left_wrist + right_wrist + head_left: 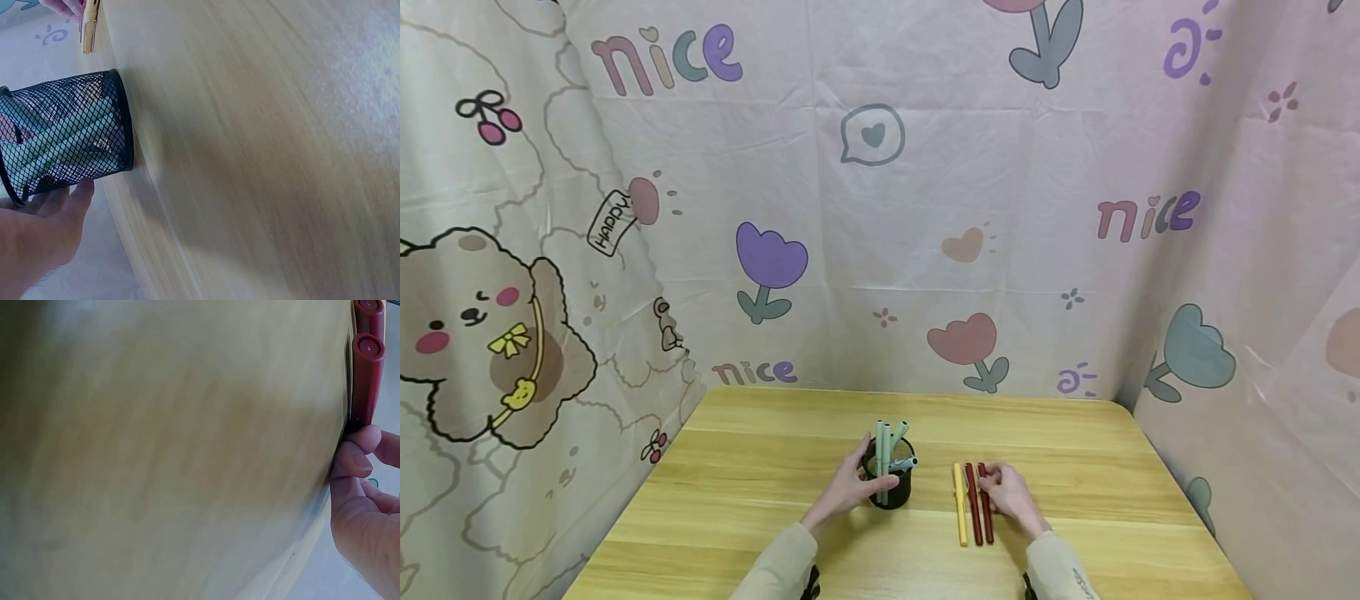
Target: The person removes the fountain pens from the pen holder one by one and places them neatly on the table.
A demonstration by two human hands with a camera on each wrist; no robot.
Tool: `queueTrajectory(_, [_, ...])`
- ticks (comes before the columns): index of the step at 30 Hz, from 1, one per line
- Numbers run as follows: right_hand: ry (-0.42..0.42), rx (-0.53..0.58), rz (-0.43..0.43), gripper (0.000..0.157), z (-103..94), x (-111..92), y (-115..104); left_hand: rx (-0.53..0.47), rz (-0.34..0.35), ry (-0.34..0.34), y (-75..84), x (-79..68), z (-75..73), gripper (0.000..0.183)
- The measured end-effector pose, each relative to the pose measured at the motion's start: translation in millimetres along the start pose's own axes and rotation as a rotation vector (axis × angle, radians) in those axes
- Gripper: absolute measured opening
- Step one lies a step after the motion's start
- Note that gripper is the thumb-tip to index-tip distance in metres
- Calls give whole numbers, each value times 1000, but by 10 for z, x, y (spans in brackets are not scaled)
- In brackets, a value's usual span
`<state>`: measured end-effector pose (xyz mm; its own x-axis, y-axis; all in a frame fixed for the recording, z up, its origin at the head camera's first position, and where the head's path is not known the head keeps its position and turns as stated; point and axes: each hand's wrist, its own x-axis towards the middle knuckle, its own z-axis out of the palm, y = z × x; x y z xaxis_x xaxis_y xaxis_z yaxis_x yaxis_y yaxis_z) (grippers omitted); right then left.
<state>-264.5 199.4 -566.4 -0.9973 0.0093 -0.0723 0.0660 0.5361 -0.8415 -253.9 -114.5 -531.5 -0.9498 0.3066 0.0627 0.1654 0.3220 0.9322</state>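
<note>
Left hand (853, 485) curls its fingers round the black mesh cup (898, 495)! Right hand (1011, 495), fingers bunched, touches the outermost red pen (988, 523); pinching it, I can't tell.

Black wire-mesh cup (69, 134); glossy wood-grain table (760, 467); smooth red pens (367, 381).

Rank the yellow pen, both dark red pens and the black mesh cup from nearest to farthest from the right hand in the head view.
1. Rightmost red pen: touched by the right hand.
2. Other red pen: just left of it.
3. Yellow pen: left end of the row.
4. Black mesh cup: left of the row.
</note>
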Motion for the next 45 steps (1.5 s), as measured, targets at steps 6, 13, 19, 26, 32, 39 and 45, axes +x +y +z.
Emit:
queueTrajectory(6, [0, 12, 13, 41, 5, 1, -8, 0, -2, -1, 8, -2, 1, 104])
queueTrajectory(13, [26, 56, 0, 47, 7, -34, -26, 5, -10, 0, 20, -10, 0, 104])
queueTrajectory(19, [95, 39, -78, 41, 3, -63, -83, 6, -6, 1, 21, -7, 5, 103])
queueTrajectory(26, [129, 140, -219, 26, 112, -73, -317, 15, -6, 8, 22, -7, 9, 103])
queueTrajectory(32, [6, 199, -348, 26, 257, -127, -549, 12, 5, 7, 22, -3, 12, 103])
queueTrajectory(39, [-101, 149, -467, 37, 383, -162, -730, -19, 13, -2, 23, -1, 7, 104])
queueTrajectory(45, [-115, 108, -530, 36, 453, -150, -817, -20, 28, -11, 12, 13, 5, 103])
